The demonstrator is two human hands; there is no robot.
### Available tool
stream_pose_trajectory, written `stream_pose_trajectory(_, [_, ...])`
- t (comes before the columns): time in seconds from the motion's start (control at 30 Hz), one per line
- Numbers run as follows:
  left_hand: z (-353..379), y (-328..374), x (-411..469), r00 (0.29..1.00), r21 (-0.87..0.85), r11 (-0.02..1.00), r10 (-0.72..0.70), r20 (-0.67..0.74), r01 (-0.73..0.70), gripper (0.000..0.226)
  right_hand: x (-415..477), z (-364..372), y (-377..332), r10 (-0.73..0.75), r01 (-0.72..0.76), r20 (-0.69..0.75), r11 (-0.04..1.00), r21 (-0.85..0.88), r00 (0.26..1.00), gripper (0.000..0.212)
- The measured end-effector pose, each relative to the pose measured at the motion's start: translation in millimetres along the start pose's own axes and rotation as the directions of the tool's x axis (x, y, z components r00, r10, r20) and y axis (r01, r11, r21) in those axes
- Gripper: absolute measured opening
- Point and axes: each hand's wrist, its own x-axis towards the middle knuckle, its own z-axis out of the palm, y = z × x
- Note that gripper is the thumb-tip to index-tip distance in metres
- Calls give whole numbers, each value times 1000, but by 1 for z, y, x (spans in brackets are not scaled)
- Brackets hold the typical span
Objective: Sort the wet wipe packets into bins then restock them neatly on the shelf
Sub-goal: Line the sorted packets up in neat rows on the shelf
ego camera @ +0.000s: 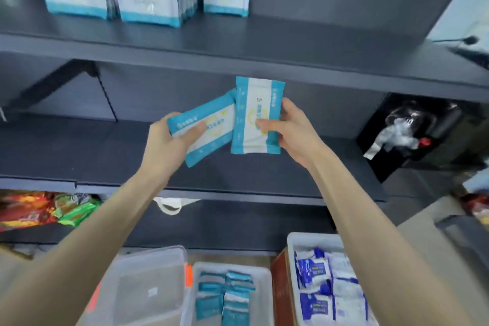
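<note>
Packets fill both hands before the middle shelf (79, 151): a tilted packet (211, 137) in the left hand (166, 145), thumb and fingers curled round its end, and an upright packet (254, 114) pinched by the right hand (293, 135), thumb on its face. Their edges overlap. Stacked packets (148, 0) stand at the top shelf's (291, 45) left end. Below sit a teal-packet bin (266, 286) and a blue-packet bin (291, 241).

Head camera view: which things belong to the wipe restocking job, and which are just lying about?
Job: tilted teal packet in left hand; upright teal packet in right hand; stocked packets on top shelf; teal-packet bin; blue-packet bin.
Lying about: snack bags; crumpled plastic; white strap.
</note>
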Motion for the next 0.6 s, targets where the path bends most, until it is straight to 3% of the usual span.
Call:
stream_pose_trajectory(0.2, [6, 81, 68, 996, -54, 995, 84, 39, -81, 8, 55, -6, -91, -187, 187, 1, 982, -1, 982, 24])
stream_pose_trajectory(0.53, [-1, 154, 189, 962, 243, 934, 233, 142, -262, 19, 138, -11, -162, -317, 315, -14, 947, -63, 948, 59])
stream_pose_trajectory(0.57, [1, 151, 192, 965, 265, 930, 225, 138, -255, 16, 137, -14, -157, -302, 299, -29, 951, -83, 953, 56])
stream_pose_trajectory(0.6, [-8, 165, 250, 953, 289, 912, 248, 171, -289, 13, 186, 0, -171, -342, 334, -105, 938, -91, 934, 49])
